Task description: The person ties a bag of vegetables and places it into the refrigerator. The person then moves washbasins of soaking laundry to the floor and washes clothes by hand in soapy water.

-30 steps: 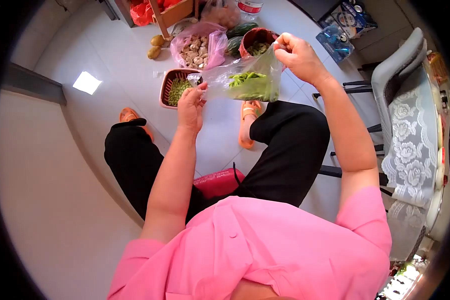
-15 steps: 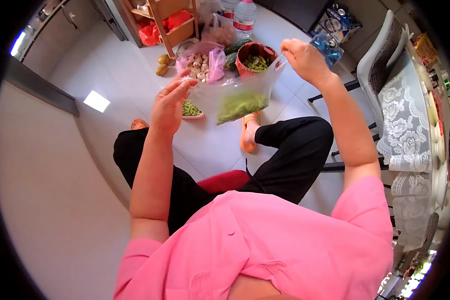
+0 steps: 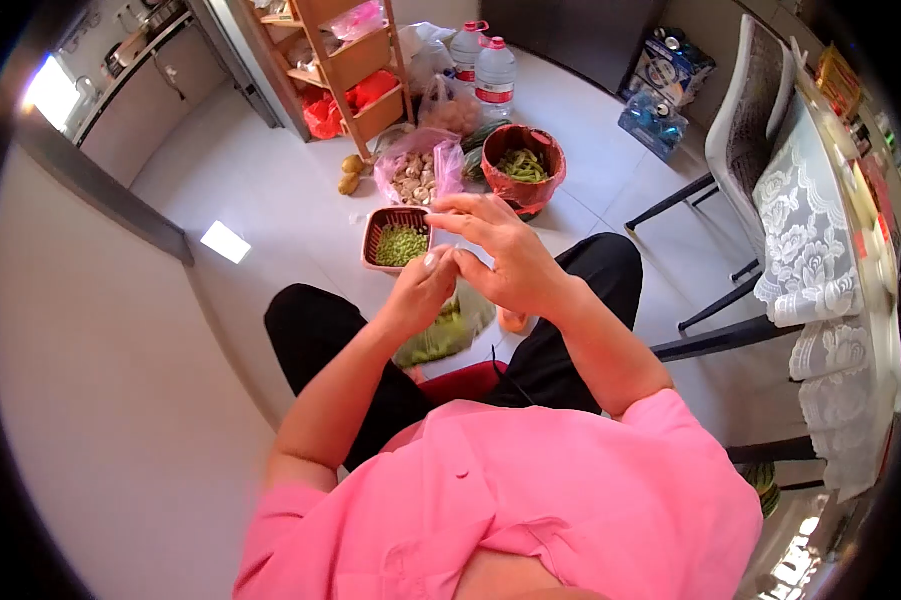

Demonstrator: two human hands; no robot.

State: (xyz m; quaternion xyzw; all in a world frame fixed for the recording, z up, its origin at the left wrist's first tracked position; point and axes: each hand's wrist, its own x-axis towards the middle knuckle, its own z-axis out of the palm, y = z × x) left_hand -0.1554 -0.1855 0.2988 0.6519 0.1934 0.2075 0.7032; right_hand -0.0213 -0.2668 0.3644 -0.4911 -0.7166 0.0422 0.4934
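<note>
A clear plastic bag [image 3: 440, 335] with green pods inside hangs between my knees, below my hands. My left hand [image 3: 422, 290] is closed, pinching the gathered top of the bag. Right against it is my right hand [image 3: 510, 258], its thumb and forefinger pinched at the same spot while the other fingers stretch out to the left. Just beyond my hands, a pink-rimmed basket [image 3: 369, 245] holds shelled green beans [image 3: 402, 246]. Farther off stands a red bucket [image 3: 553, 182] lined with plastic, with green pods [image 3: 521, 166] in it.
A pink bag [image 3: 448, 165] of pale bulbs or mushrooms and some potatoes [image 3: 349, 175] lie on the floor. Behind are water bottles [image 3: 495, 75] and a wooden shelf [image 3: 375, 118]. To the right are a chair [image 3: 745, 130] and a lace-covered table [image 3: 800, 240].
My hands have come together and lower from being spread wide at the bag's opening. The bag's top is now gathered, and the bag hangs nearer my lap.
</note>
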